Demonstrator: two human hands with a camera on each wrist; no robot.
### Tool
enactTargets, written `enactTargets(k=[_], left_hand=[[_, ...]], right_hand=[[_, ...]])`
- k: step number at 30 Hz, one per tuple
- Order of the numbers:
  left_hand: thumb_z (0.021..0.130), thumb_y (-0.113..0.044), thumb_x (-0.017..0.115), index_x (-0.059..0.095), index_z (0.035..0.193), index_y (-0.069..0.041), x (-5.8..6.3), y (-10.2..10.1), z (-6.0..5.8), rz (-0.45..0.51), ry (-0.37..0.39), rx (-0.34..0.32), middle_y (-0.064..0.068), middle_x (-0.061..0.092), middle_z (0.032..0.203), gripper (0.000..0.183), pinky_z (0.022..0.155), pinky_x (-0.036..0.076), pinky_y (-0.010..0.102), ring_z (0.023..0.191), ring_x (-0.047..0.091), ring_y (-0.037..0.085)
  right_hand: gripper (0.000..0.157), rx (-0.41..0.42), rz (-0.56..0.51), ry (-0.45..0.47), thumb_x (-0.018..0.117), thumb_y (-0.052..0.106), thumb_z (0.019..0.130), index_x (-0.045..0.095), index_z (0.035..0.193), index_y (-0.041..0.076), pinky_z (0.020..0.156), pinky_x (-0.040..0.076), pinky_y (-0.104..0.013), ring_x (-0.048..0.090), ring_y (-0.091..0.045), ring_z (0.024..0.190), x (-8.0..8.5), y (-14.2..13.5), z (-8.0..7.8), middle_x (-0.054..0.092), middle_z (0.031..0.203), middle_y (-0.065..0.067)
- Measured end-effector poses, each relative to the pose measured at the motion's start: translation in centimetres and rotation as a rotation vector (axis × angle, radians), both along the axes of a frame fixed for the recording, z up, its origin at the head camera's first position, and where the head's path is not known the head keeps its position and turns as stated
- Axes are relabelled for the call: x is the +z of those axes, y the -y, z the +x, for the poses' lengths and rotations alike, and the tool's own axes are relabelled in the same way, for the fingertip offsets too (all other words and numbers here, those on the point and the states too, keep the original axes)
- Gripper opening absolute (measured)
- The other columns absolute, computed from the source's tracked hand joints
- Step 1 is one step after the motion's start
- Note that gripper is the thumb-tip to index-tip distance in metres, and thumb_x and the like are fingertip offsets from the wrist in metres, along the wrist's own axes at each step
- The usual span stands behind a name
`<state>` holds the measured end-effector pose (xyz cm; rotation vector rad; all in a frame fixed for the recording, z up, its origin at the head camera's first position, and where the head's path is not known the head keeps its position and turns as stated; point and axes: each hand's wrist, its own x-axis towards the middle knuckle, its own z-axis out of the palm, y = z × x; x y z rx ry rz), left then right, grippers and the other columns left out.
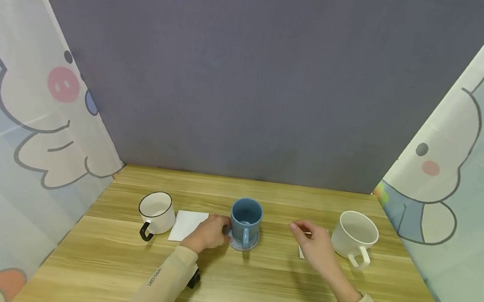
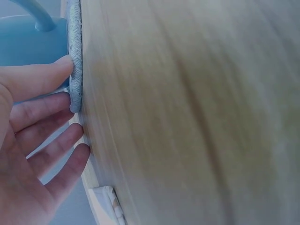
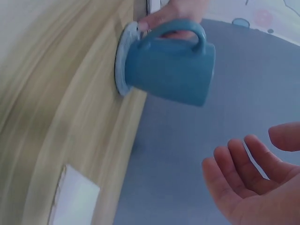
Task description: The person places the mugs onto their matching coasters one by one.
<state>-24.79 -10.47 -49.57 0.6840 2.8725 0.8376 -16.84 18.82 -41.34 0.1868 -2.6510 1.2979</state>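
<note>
A blue mug (image 1: pixel 246 214) stands upright at the middle of the table on a round woven coaster (image 1: pixel 252 245), its handle toward me. My left hand (image 1: pixel 212 232) is at the coaster's left edge. In the left wrist view its thumb (image 2: pixel 40 77) and index fingertips touch the braided rim, while the other fingers extend loosely beside it. My right hand (image 1: pixel 315 245) hovers to the right of the mug, above a white square coaster (image 1: pixel 301 254) that it partly covers. In the right wrist view its fingers (image 3: pixel 234 164) are loosely curved around nothing.
On the left stands a white mug with a black rim and black handle (image 1: pixel 157 213), beside a white square coaster (image 1: pixel 188 225). A plain white mug (image 1: pixel 354 234) stands to the right. A grey panel (image 1: pixel 257 84) rises behind the wooden table (image 1: pixel 255 288).
</note>
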Motion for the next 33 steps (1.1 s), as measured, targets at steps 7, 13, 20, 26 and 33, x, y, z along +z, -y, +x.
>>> enactTargets(k=[7, 13, 20, 26, 33], left_hand=[[0.079, -0.01, 0.086, 0.072, 0.095, -0.014, -0.2, -0.1, 0.0, 0.004, -0.018, -0.011, -0.001, 0.071, 0.097, 0.021, 0.082, 0.055, 0.045, 0.098, 0.065, 0.026], [0.079, -0.01, 0.085, 0.072, 0.096, -0.014, -0.2, -0.1, 0.0, 0.005, -0.006, -0.004, 0.0, 0.07, 0.099, 0.022, 0.083, 0.055, 0.047, 0.102, 0.064, 0.027], [0.079, -0.01, 0.085, 0.072, 0.097, -0.014, 0.0, -0.1, 0.1, -0.001, -0.004, 0.001, 0.0, 0.071, 0.101, 0.022, 0.087, 0.054, 0.049, 0.107, 0.063, 0.03], [0.079, -0.01, 0.085, 0.071, 0.095, -0.014, 0.0, -0.1, 0.1, 0.004, 0.0, -0.002, 0.0, 0.07, 0.1, 0.021, 0.084, 0.055, 0.047, 0.104, 0.065, 0.029], [0.079, -0.01, 0.085, 0.072, 0.096, -0.014, -0.1, -0.1, 0.1, -0.004, -0.005, -0.003, -0.001, 0.071, 0.1, 0.022, 0.084, 0.055, 0.047, 0.104, 0.065, 0.028]], right_hand=[[0.024, -0.034, 0.063, -0.068, 0.062, 0.018, 0.103, 0.072, 0.112, -0.002, 0.085, 0.056, -0.041, 0.068, -0.029, 0.1, 0.4, -2.0, 0.5, 0.073, 0.105, -0.011], [0.022, -0.051, 0.111, -0.114, 0.063, 0.014, 0.101, 0.071, 0.112, -0.004, 0.083, 0.056, -0.045, 0.069, -0.03, 0.095, 0.5, -3.4, 1.0, 0.072, 0.103, -0.012], [0.023, -0.099, 0.199, -0.151, 0.064, 0.018, 0.101, 0.071, 0.11, -0.002, 0.08, 0.056, -0.046, 0.069, -0.03, 0.091, 1.3, -4.7, 1.4, 0.072, 0.1, -0.01], [0.024, -0.145, 0.235, -0.175, 0.064, 0.018, 0.101, 0.07, 0.111, -0.003, 0.079, 0.055, -0.05, 0.069, -0.033, 0.091, 1.1, -6.2, 1.6, 0.072, 0.1, -0.013], [0.022, -0.201, 0.323, -0.237, 0.065, 0.017, 0.099, 0.07, 0.106, -0.004, 0.073, 0.053, -0.056, 0.068, -0.038, 0.086, 0.9, -8.1, 1.9, 0.072, 0.095, -0.016]])
